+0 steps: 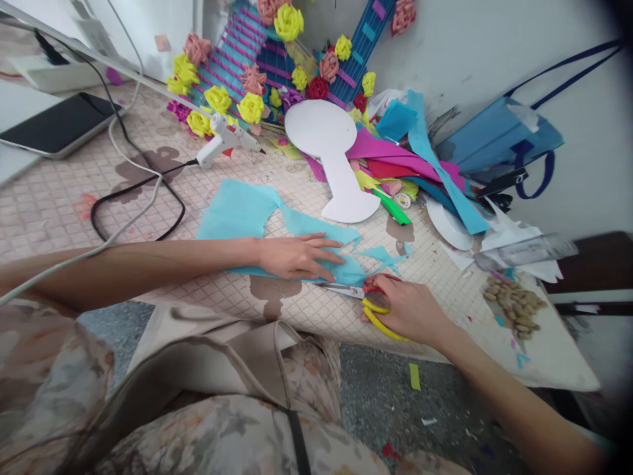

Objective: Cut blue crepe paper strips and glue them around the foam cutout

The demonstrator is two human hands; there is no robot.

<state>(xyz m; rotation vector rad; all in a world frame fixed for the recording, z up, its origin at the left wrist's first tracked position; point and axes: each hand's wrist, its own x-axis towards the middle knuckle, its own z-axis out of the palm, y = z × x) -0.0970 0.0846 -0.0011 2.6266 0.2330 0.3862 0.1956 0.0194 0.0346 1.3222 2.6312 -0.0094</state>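
A light blue paper sheet (242, 211) lies on the patterned table (59, 204). My left hand (297, 256) lies flat on its near edge, fingers stretched out, pressing it down. My right hand (410, 310) grips scissors (366, 297) with red and yellow handles. The blades point left at the paper's near edge, just below my left fingertips. Small blue offcuts (383, 254) lie beside the scissors.
A white glue gun (225, 138) with a black cord, a white card cutout (331, 152), coloured paper sheets (395, 155), a green marker (393, 208), paper flowers (250, 105) on a blue frame, a dark tablet (59, 125), a blue bag (499, 138) and a pile of nuts (514, 307).
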